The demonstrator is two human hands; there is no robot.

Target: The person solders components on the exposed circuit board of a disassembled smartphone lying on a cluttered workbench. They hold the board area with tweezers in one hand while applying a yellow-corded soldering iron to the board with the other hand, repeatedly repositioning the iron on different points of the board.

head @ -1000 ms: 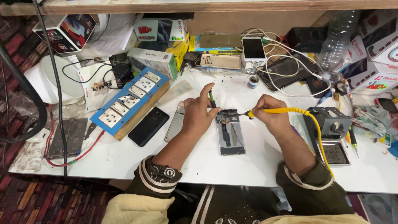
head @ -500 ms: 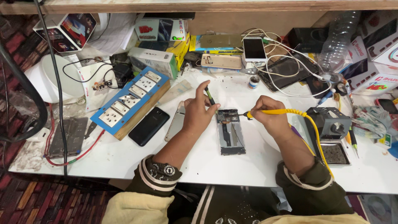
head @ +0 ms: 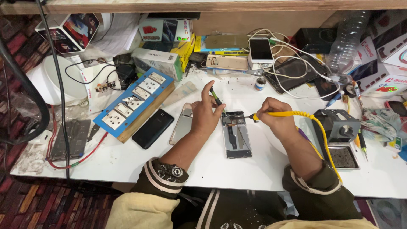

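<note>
A: What are your 2 hands doing?

B: Your left hand [head: 206,120] pinches green tweezers [head: 216,97]; your right hand [head: 274,118] grips a yellow soldering iron [head: 283,114], its tip at the top of the opened phone [head: 235,134].

A: Where's that phone?

B: Flat on the white table [head: 220,167], between both hands.

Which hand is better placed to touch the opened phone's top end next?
Right hand: its yellow iron tip already sits at the phone top. The left hand holds a thin tool angled upward.
</note>
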